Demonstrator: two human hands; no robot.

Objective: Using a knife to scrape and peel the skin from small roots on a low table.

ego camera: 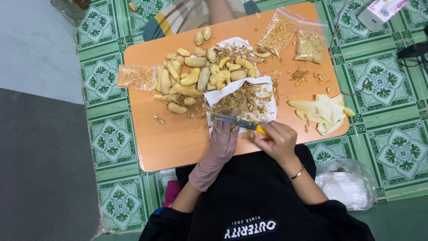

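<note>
My left hand (224, 138) wears a pinkish-brown glove and rests at the near edge of the white paper (258, 84), fingers curled under the knife blade; whether it grips a piece of ginger is hidden. My right hand (274, 139) is bare with a bracelet on the wrist. It is shut on the yellow handle of a small knife (238, 122), whose blade points left over the peel scraps (243, 100). A pile of peeled ginger pieces (196, 78) lies just beyond on the low orange table (178, 143).
Two clear bags of shavings (292, 38) lie at the far right of the table, another bag (135, 76) at the left. Pale yellow slices (323, 114) sit at the right edge. A plastic bag (350, 180) lies on the green tiled floor. Another person's clothed body (196, 15) sits opposite.
</note>
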